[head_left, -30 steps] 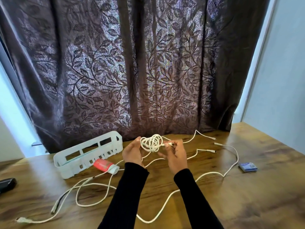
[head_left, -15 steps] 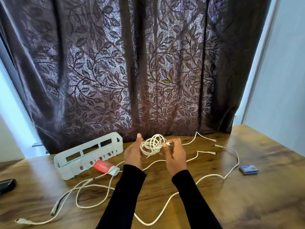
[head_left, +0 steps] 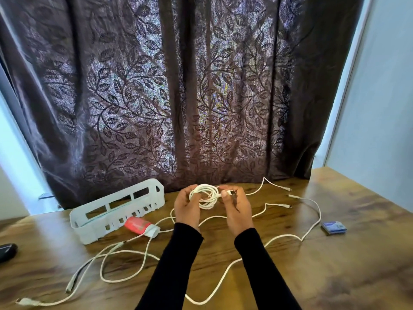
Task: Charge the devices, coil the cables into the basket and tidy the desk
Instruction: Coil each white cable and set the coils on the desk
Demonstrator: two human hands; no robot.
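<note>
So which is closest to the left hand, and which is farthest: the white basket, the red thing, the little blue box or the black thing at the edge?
From the left hand, in the head view:
1. Red device, just left and nearer the person.
2. White basket, farther left.
3. Blue box, off to the right, past the right hand.
4. Black object, at the far left edge.

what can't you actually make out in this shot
Head view:
- Inside of the white basket: its near wall hides the floor.
- Black object: cut off by the left edge.
- Blue packet: print too small.
- Coiled cable end: covered by right hand; left hand covers the coil's side.
</note>
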